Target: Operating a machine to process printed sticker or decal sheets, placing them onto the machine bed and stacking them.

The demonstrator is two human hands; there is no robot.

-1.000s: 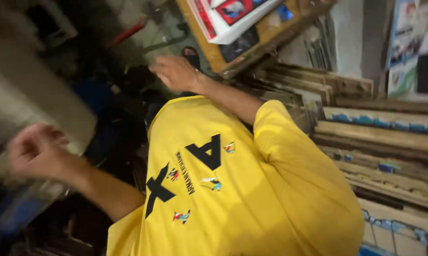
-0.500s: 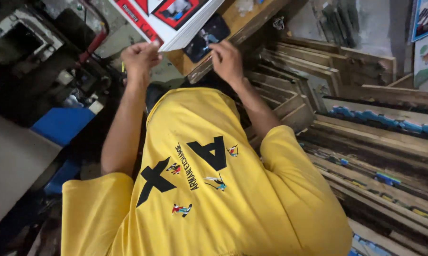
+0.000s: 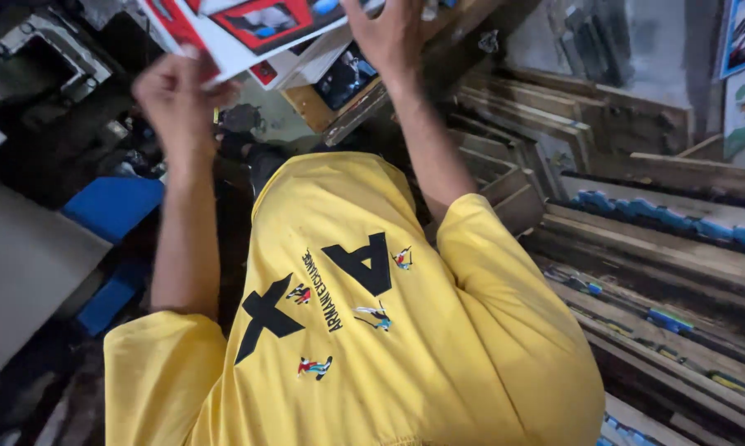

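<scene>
A stack of printed sheets [image 3: 257,21] in red, white and black lies at the top of the view, over a wooden board [image 3: 339,111]. My left hand [image 3: 174,95] pinches the stack's left edge with its fingers closed. My right hand [image 3: 393,33] grips the stack's right side from above, and its fingertips run out of frame. Both arms reach up from my yellow shirt [image 3: 364,330], which fills the lower middle of the view.
Stacked wooden frames with blue patches [image 3: 653,231] fill the right side. A blue block [image 3: 112,206] and a grey flat surface [image 3: 17,264] sit on the left. Dark machinery [image 3: 34,41] stands at the top left.
My left hand swung up from the lower left to the sheets. My right hand rose with it, and both hands now hold the stack, which looks closer and larger.
</scene>
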